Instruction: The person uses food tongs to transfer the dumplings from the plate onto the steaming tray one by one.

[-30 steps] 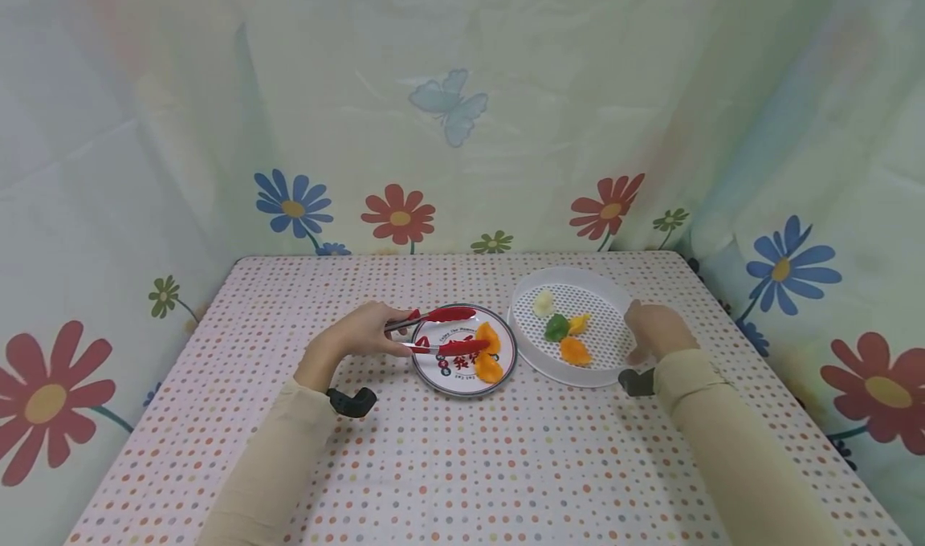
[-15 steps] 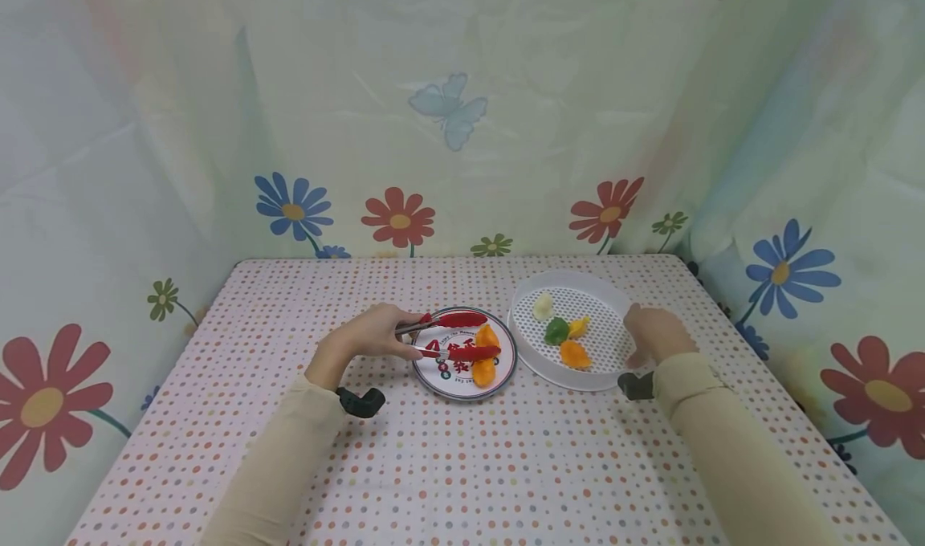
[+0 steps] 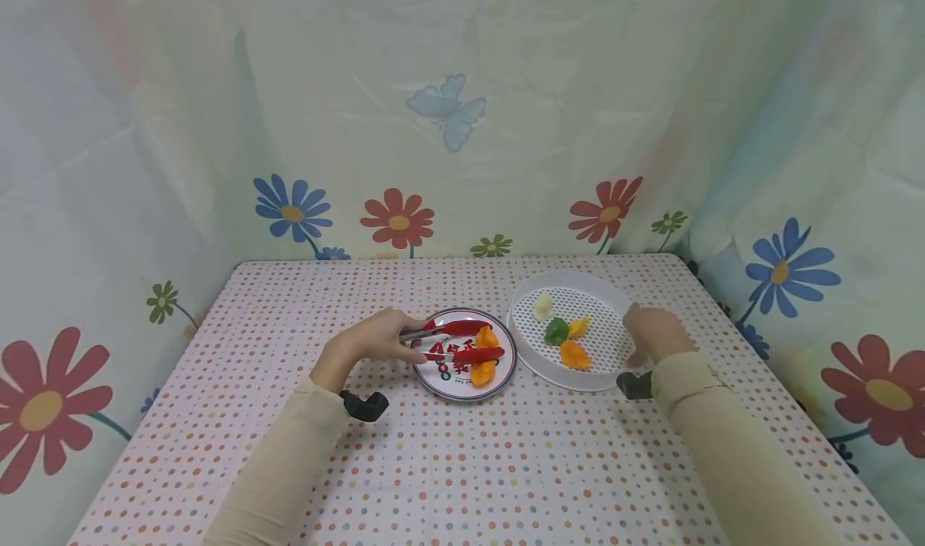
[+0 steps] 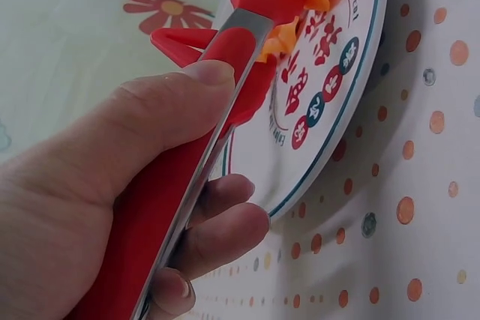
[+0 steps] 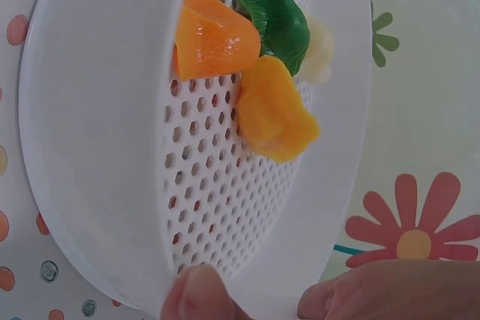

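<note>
With thumb and fingers, my left hand [image 3: 372, 337] grips red-and-metal tongs [image 4: 150, 215], whose two arms are spread apart over a round printed plate [image 3: 435, 376]. Two orange dumpling-like pieces lie on the plate's right side. The upper piece [image 3: 487, 336] sits between the red tips; the lower piece [image 3: 482, 373] shows just below the nearer tip. On the right, my right hand [image 3: 661, 331] pinches the rim of a white perforated round basket [image 5: 97, 110] between thumb and fingers. Inside lie an orange piece [image 5: 217, 39], a yellow one [image 5: 274, 114], a green one [image 5: 277, 24] and a whitish one [image 5: 319, 50].
Plate and basket stand side by side on a table with a dotted cloth [image 3: 462, 466]. A flower-printed curtain [image 3: 448, 169] hangs behind the table and along both sides. Dark straps show at both wrists.
My left hand has moved right and slightly toward me, carrying the tongs' tips farther over the orange pieces. The right hand keeps its hold on the basket, which has not visibly moved.
</note>
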`<state>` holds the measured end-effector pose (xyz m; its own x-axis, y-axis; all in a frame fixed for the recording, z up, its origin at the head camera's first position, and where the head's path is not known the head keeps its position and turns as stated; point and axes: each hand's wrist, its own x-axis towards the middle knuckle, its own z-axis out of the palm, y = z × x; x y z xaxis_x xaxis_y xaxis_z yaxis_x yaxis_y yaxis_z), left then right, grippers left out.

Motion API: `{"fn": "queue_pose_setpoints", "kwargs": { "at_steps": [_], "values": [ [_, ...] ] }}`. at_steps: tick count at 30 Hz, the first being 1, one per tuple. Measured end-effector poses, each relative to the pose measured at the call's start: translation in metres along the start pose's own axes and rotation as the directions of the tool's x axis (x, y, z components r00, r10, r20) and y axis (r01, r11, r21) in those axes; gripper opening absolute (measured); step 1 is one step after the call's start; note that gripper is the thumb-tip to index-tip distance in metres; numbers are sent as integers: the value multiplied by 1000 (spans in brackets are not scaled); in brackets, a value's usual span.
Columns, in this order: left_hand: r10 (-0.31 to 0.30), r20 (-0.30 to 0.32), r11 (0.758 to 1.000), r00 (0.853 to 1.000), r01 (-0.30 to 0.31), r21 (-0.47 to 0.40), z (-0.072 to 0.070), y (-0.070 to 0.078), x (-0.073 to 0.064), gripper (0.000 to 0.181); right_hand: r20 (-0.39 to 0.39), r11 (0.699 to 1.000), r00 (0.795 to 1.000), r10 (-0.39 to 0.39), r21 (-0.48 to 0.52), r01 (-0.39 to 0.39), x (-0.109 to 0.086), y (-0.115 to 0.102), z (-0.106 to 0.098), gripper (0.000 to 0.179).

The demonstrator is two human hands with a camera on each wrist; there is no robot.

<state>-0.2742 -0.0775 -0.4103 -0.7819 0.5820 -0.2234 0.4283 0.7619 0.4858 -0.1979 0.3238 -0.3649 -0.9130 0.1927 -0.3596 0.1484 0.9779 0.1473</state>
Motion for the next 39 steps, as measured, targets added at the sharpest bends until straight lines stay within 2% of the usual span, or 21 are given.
{"fn": "queue_pose_setpoints", "kwargs": {
  "at_steps": [10,20,23,29,32,39],
  "values": [
    [11,-22,1000,1000,-12,-10,5,-8,-3,69,20,1000,1000,2,4,-2,2,0,0,87],
    [49,-60,994,997,-54,-95,4,-12,-5,69,17,1000,1000,-2,12,2,3,2,-1,89],
    [56,-60,990,997,-64,-129,3,-12,-6,68,19,1000,1000,-1,17,1,3,2,-2,87],
    [81,-46,986,996,-87,-143,0,-11,-8,66,24,1000,1000,-5,23,4,7,4,-1,85],
    [99,-39,983,994,-103,-154,-1,-13,-7,65,19,1000,1000,-1,28,0,16,8,6,85],
    [111,-42,981,993,-116,-152,-1,-14,-9,61,40,1000,999,15,27,-16,8,4,1,91]
  ]
}}
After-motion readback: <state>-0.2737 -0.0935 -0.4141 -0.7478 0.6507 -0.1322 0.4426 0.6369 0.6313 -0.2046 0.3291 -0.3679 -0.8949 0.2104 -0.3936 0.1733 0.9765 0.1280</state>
